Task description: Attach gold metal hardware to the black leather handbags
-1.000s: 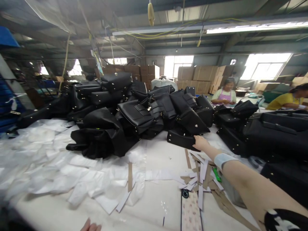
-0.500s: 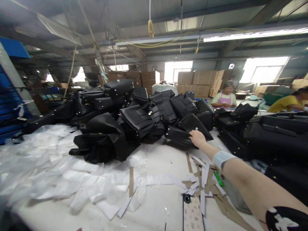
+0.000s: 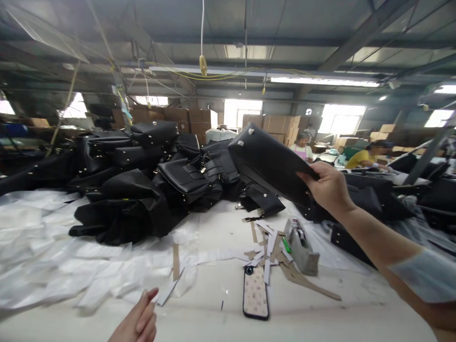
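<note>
Above the middle of the counter [image 3: 199, 323], a black bag [image 3: 267, 161] is held clear of the pile of bags [image 3: 160, 175] by the right hand [image 3: 329, 190], its fingers clamped on one edge. At the near edge, the left hand [image 3: 137, 323] is seen empty, fingers loosely extended, near a phone [image 3: 255, 297].

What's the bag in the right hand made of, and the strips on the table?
The bag looks like black leather or imitation, cannot tell which: smooth low sheen, metal studs. The brown strips look like cardboard, the white strips paper: flat, dull, straight-cut.
</note>
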Demonstrator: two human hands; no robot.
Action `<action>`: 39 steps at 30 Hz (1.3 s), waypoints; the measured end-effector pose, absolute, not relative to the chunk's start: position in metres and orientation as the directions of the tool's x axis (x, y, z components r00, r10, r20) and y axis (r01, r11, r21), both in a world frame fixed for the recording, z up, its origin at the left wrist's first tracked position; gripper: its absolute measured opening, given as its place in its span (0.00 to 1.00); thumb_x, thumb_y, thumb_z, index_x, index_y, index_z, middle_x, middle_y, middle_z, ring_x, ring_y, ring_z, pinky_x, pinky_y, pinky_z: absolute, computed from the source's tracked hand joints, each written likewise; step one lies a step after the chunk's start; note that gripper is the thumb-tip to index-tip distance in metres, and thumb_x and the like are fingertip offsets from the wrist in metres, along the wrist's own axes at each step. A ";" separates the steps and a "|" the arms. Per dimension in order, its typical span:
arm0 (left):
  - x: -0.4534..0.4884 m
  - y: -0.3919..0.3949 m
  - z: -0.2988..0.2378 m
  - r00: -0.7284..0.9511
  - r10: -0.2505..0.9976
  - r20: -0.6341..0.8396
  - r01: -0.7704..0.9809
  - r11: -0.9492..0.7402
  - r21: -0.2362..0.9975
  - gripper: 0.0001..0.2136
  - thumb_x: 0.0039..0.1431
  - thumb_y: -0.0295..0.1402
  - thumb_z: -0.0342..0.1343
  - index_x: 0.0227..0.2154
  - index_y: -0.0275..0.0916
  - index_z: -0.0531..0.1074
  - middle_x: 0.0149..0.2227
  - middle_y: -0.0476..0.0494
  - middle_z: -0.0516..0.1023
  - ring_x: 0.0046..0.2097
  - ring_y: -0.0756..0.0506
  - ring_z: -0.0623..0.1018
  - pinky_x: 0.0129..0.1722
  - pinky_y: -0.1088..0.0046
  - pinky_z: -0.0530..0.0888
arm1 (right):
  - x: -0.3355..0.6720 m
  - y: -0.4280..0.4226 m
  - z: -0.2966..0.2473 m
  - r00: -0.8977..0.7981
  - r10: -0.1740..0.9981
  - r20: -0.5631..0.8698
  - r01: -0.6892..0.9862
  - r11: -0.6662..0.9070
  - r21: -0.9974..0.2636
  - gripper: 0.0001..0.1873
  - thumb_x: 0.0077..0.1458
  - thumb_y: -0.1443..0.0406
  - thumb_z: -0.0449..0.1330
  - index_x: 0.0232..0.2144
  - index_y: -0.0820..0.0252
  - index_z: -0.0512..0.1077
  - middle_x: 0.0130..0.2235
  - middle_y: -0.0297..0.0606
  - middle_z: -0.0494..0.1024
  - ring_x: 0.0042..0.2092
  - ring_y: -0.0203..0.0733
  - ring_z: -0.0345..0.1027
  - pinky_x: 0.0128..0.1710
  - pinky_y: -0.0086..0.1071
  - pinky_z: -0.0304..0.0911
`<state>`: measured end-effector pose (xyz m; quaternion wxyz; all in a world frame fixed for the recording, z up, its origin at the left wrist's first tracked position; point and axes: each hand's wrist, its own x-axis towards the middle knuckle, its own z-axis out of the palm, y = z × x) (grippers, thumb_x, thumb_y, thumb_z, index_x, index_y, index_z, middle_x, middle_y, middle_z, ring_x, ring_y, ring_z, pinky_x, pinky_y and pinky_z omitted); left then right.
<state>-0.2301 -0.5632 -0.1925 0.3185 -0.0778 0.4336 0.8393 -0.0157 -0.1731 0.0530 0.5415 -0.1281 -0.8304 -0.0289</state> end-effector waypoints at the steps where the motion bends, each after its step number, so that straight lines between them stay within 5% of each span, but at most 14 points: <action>1: -0.221 -0.553 -0.184 -0.788 0.479 -0.388 -0.591 -0.409 0.695 0.20 0.46 0.44 0.66 0.37 0.37 0.71 0.16 0.61 0.51 0.13 0.60 0.49 0.11 0.83 0.47 | 0.009 -0.188 0.056 -0.355 0.225 0.907 0.256 0.957 -0.137 0.10 0.57 0.59 0.61 0.28 0.59 0.74 0.28 0.35 0.72 0.31 0.41 0.65 0.33 0.33 0.60; 7: -0.180 -0.502 -0.147 -0.808 0.561 -0.179 -0.416 -0.327 0.849 0.19 0.45 0.43 0.66 0.35 0.33 0.72 0.17 0.61 0.53 0.16 0.60 0.48 0.12 0.85 0.45 | 0.125 -0.271 0.021 -0.182 0.716 0.674 0.122 0.697 -0.707 0.14 0.48 0.57 0.69 0.34 0.58 0.76 0.26 0.33 0.74 0.25 0.37 0.64 0.21 0.28 0.60; 12: -0.140 -0.480 -0.131 -0.812 0.575 0.097 -0.083 -0.279 0.957 0.15 0.52 0.43 0.62 0.34 0.35 0.74 0.15 0.59 0.54 0.18 0.57 0.54 0.15 0.83 0.50 | 0.157 -0.323 -0.040 -0.174 0.861 0.478 0.065 0.494 -0.867 0.11 0.49 0.58 0.68 0.34 0.57 0.76 0.27 0.32 0.75 0.26 0.36 0.66 0.23 0.27 0.63; 15: -0.102 -0.475 -0.122 -0.722 0.591 0.360 0.261 -0.249 0.933 0.12 0.57 0.40 0.58 0.32 0.36 0.76 0.18 0.53 0.66 0.20 0.54 0.64 0.19 0.80 0.61 | 0.153 -0.338 -0.062 -0.178 0.909 0.377 -0.011 0.382 -0.924 0.12 0.53 0.57 0.65 0.37 0.56 0.76 0.31 0.34 0.78 0.30 0.39 0.70 0.28 0.30 0.66; 21: -0.035 -0.466 -0.094 -0.200 0.652 0.732 0.701 -0.427 0.572 0.05 0.58 0.32 0.58 0.34 0.37 0.76 0.21 0.51 0.75 0.20 0.54 0.68 0.22 0.79 0.65 | 0.135 -0.348 -0.062 -0.189 0.817 0.545 0.172 0.574 -0.801 0.11 0.57 0.56 0.61 0.35 0.58 0.75 0.29 0.34 0.76 0.31 0.40 0.68 0.31 0.31 0.63; 28: -0.012 -0.447 -0.071 0.078 0.597 0.798 0.846 -0.464 0.264 0.10 0.60 0.38 0.57 0.41 0.38 0.74 0.25 0.48 0.78 0.25 0.50 0.75 0.25 0.75 0.67 | 0.132 -0.353 -0.045 -0.256 0.586 0.769 0.428 0.782 -0.454 0.10 0.61 0.60 0.57 0.31 0.58 0.72 0.28 0.35 0.73 0.32 0.41 0.67 0.34 0.35 0.61; 39: 0.014 -0.437 -0.070 0.115 0.768 0.630 0.888 -0.364 0.281 0.07 0.63 0.35 0.52 0.34 0.40 0.73 0.28 0.45 0.79 0.29 0.46 0.76 0.26 0.71 0.64 | 0.146 -0.363 -0.049 -0.293 0.513 0.807 0.569 0.772 -0.284 0.08 0.63 0.62 0.54 0.33 0.56 0.71 0.28 0.38 0.72 0.33 0.44 0.68 0.35 0.36 0.62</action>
